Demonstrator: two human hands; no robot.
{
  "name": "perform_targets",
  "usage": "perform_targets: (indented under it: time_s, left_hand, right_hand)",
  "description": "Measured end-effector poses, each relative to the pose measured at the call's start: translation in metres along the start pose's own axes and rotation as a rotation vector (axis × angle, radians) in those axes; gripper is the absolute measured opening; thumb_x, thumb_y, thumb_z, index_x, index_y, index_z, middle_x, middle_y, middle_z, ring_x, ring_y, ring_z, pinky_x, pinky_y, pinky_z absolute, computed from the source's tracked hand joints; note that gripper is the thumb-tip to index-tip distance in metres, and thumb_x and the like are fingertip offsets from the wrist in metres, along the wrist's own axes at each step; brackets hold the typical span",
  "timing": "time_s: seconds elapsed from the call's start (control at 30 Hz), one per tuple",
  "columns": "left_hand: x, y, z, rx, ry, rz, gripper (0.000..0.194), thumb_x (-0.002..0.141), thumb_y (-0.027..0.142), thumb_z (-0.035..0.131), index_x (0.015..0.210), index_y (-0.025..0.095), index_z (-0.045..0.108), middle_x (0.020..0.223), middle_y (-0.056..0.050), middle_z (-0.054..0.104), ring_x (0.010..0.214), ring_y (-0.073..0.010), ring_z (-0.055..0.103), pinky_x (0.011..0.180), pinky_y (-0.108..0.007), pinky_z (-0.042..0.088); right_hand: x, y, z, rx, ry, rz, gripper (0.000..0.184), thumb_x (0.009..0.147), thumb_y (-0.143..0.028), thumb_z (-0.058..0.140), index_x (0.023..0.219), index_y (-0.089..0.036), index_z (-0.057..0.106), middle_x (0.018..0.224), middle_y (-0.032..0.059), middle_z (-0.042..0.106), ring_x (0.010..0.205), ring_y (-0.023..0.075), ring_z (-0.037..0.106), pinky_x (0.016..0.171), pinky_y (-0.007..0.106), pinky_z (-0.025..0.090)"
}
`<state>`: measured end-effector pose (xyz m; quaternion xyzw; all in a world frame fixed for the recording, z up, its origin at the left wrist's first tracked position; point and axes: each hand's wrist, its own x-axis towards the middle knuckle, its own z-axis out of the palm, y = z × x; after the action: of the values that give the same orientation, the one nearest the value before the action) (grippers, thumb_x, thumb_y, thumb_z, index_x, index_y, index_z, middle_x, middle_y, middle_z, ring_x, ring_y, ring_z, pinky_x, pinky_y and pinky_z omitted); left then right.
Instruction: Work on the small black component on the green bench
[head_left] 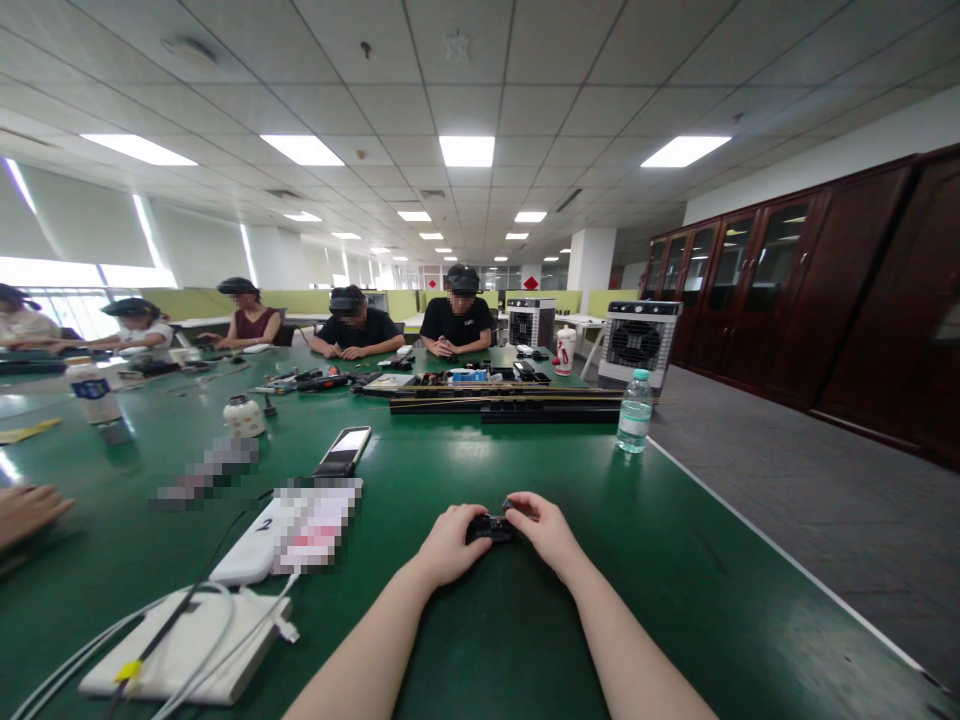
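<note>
Black, a small object [495,530] is held in the left hand [450,545], grip closed; a dark piece [508,506] is pinched by the right hand [550,537].

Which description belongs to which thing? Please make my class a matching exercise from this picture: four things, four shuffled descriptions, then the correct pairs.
Things
1. Small black device
2. Clear bottle
3. White block marked 2
4. Wooden cabinets

Descriptions
A. Dark reddish-brown, beyond the table's right edge
B. Between the wearer's left hand and right hand
C. Topped with a turquoise cap
D. On the table, left of the wearer's left hand

Pairs: 1-B, 2-C, 3-D, 4-A
</note>
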<state>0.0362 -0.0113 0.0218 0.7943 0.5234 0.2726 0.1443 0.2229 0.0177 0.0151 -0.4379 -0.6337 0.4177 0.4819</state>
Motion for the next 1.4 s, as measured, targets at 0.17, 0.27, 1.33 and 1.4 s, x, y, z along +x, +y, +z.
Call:
perform_targets:
  time_s: [0.17, 0.27, 1.33, 1.4]
  left_hand:
    - [0.0, 0.001, -0.001, -0.011, -0.002, -0.004, 0.038, 0.073, 0.026, 0.059, 0.11, 0.019, 0.056, 0.107, -0.007, 0.062, 0.101, -0.0238, 0.053, 0.089, -0.035, 0.041]
    - [0.0, 0.0, 0.0, -0.022, -0.002, -0.002, 0.038, 0.073, 0.027, 0.059, 0.11, 0.019, 0.056, 0.108, -0.006, 0.062, 0.101, -0.024, 0.053, 0.09, -0.035, 0.041]
    - [0.0, -0.005, 0.003, -0.038, 0.018, 0.014, 0.039, 0.073, 0.027, 0.06, 0.111, 0.02, 0.056, 0.108, -0.006, 0.062, 0.101, -0.0235, 0.054, 0.09, -0.035, 0.042]
    - [0.0, -0.005, 0.003, -0.04, 0.017, 0.015, 0.039, 0.073, 0.027, 0.06, 0.111, 0.02, 0.056, 0.108, -0.006, 0.062, 0.101, -0.0236, 0.054, 0.09, -0.035, 0.042]
  right_hand:
    - [0.002, -0.002, -0.001, 0.169, 0.088, 0.052, 0.04, 0.059, -0.043, 0.071, 0.089, -0.017, 0.063, 0.091, 0.0081, 0.069, 0.088, 0.0228, 0.063, 0.086, 0.038, 0.047]
    - [0.003, -0.002, -0.002, 0.224, 0.135, 0.1, 0.045, 0.056, -0.045, 0.073, 0.09, -0.017, 0.063, 0.094, 0.0092, 0.069, 0.093, 0.0252, 0.063, 0.086, 0.039, 0.047]
    - [0.006, 0.006, -0.007, 0.371, 0.244, 0.282, 0.045, 0.06, -0.044, 0.069, 0.097, -0.02, 0.063, 0.1, 0.0086, 0.068, 0.086, 0.021, 0.063, 0.07, 0.031, 0.049]
    - [0.006, 0.005, -0.007, 0.395, 0.252, 0.29, 0.045, 0.058, -0.043, 0.07, 0.096, -0.02, 0.063, 0.099, 0.0083, 0.068, 0.085, 0.021, 0.063, 0.07, 0.031, 0.049]
